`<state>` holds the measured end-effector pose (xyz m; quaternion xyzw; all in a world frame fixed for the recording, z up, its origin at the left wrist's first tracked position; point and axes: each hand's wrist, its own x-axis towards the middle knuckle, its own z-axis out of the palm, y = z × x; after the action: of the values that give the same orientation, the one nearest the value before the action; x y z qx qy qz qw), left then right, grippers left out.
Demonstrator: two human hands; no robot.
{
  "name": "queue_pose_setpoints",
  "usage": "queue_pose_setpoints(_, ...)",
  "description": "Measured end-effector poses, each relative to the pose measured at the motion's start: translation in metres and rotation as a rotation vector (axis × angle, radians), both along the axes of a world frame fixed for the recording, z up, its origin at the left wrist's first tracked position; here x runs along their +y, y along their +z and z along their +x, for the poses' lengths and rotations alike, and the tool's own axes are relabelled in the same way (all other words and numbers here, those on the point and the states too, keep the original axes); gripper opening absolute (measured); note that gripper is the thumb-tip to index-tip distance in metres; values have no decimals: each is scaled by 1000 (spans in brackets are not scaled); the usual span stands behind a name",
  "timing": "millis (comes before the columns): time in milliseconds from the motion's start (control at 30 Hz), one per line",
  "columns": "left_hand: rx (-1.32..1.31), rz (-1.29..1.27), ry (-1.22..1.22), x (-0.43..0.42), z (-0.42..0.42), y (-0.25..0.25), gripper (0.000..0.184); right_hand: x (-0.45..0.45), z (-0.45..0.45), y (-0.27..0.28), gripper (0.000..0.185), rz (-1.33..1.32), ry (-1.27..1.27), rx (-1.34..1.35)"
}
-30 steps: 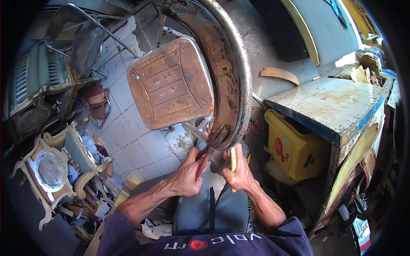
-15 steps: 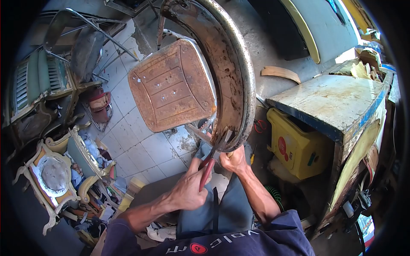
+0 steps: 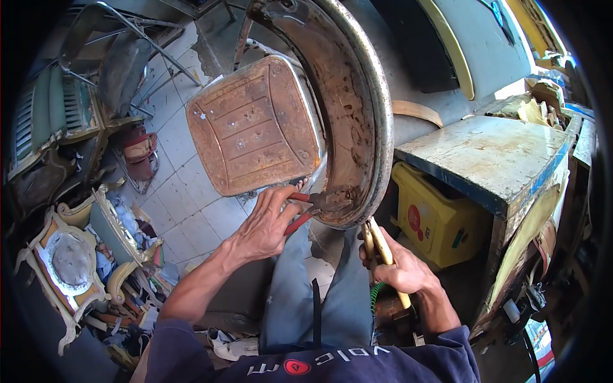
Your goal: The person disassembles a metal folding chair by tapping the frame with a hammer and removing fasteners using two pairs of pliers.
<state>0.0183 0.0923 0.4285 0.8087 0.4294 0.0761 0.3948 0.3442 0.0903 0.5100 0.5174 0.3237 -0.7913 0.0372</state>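
Yellow scraps (image 3: 534, 113) sit at the far end of the scratched table (image 3: 482, 147). A bent wood strip (image 3: 418, 112) lies on the gray floor (image 3: 403, 76).

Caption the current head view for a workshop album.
Left hand with red-handled pliers, right hand with yellow-handled pliers, both at the rim of a rusty curved metal frame.

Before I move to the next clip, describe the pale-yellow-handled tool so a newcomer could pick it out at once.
Find the large, rusty curved band at upper centre. At its lower end, the right hand holds a plier-like tool. Its handles are pale yellow, while the other tool, in the left hand, has red ones.
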Motion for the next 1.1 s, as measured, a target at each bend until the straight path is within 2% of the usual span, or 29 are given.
queue_pose_setpoints(133,11,-34,-22,5,2,-2,39,-12,-4,-8,54,29,-78,53)
queue_pose_setpoints(267,-105,-116,26,-13,13,6,36,-30,-22,-33,61,219,-48,-22)
queue_pose_setpoints(333,-120,-292,112,-20,22,28,34,-47,-30,-63,66,448,-113,-11)
queue_pose_setpoints(400,-125,-456,190,-27,30,50,40,-59,-43,-96,73,504,-147,-32)
queue_pose_setpoints(467,-120,-624,237,-30,39,80,41,-64,-58,-126,75,918,-222,-38)
queue_pose_setpoints(500,-210,-633,249,-30,45,93,40,-64,-61,-148,75,917,-226,-37)
queue_pose_setpoints(533,-210,-628,246,-27,49,101,40,-59,-64,-171,76,1024,-133,-63)
queue_pose_setpoints(600,-247,-1095,362,-24,53,113,46,-54,-65,-177,76,1133,-39,-86)
queue_pose_setpoints(633,-320,-1228,388,-23,51,112,60,-54,-67,-175,78,1107,-137,-56)
queue_pose_setpoints(667,-315,-1225,385,-21,50,109,60,-63,-63,-165,79,1058,-165,-52)
queue_pose_setpoints(733,-232,-761,374,-25,46,100,71,-73,-59,-137,82,961,-224,-46)
queue_pose_setpoints(767,-139,-559,327,-31,44,86,75,-68,-55,-107,80,761,-236,-60)
queue_pose_setpoints(800,-144,-547,327,-31,41,75,75,-58,-50,-82,79,565,-245,-74)
queue_pose_setpoints(833,-73,-437,316,-32,37,66,76,-50,-43,-64,79,568,-244,-77)
queue_pose_setpoints(900,22,-305,265,-30,27,54,78,-39,-23,-29,75,194,-142,19)
queue_pose_setpoints(933,22,-310,270,-29,22,49,78,-24,-15,-10,65,81,-136,-1)
queue_pose_setpoints(1033,42,-112,96,-23,12,35,73,3,4,0,51,-87,-33,34)
queue_pose_setpoints(1100,31,-89,73,-14,13,32,71,8,14,-5,55,-82,-5,41)
